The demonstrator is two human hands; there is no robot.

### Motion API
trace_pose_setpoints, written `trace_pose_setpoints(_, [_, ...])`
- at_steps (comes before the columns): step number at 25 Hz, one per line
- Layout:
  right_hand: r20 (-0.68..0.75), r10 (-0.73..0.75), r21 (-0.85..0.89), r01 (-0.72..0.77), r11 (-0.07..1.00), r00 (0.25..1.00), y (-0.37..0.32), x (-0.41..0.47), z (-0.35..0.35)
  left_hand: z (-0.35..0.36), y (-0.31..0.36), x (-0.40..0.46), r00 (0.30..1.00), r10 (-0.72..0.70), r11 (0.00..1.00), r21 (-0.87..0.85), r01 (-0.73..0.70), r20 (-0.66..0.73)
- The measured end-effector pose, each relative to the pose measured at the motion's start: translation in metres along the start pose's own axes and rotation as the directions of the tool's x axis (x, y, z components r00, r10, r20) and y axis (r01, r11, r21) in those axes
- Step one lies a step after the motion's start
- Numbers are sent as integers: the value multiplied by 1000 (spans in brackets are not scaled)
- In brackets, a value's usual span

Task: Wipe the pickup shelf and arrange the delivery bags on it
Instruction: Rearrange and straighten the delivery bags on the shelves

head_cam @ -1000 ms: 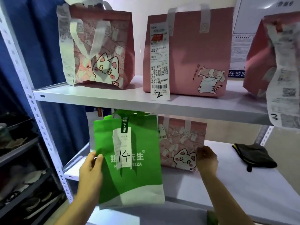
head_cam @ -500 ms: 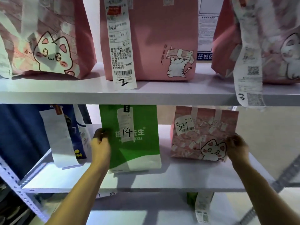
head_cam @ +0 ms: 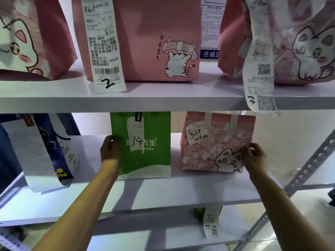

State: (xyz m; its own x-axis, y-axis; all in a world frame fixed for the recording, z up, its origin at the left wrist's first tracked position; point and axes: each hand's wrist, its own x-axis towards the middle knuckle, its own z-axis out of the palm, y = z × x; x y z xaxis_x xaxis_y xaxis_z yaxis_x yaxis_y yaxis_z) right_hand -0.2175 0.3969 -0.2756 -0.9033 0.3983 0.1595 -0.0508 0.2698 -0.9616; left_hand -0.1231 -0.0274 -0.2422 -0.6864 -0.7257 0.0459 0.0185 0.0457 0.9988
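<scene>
A green pizza bag (head_cam: 150, 156) marked 14 stands upright on the middle white shelf (head_cam: 163, 192). My left hand (head_cam: 109, 148) grips its left edge. To its right stands a small pink cat bag (head_cam: 217, 144) with a label marked 34, and my right hand (head_cam: 254, 156) grips its lower right edge. At the shelf's left stands a dark blue bag (head_cam: 59, 147) with a long white receipt (head_cam: 34, 156) hanging in front. On the upper shelf (head_cam: 163, 100) sit three pink cat bags: left (head_cam: 32, 37), middle (head_cam: 155, 38) marked 2, right (head_cam: 282, 40) marked 3.
A grey perforated upright (head_cam: 311, 163) slants across the right side. Below the middle shelf another shelf (head_cam: 145, 236) shows, with a green bag top and a hanging receipt (head_cam: 210, 221). A paper notice (head_cam: 210, 24) is on the wall behind the upper bags.
The view has closed in on the shelves. The green bag went from in front of the shelf to standing on it. The small pink bag slid right, away from the green one.
</scene>
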Motion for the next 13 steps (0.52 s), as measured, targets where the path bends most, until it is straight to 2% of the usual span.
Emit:
trace_pose_setpoints(8, [63, 44, 1, -45, 999, 997, 0, 4, 7, -17, -14, -16, 991, 88, 996, 23, -91, 101])
trace_pose_setpoints(13, [-1, 65, 51, -65, 997, 998, 4, -14, -2, -29, -19, -26, 989, 107, 991, 67, -114, 106])
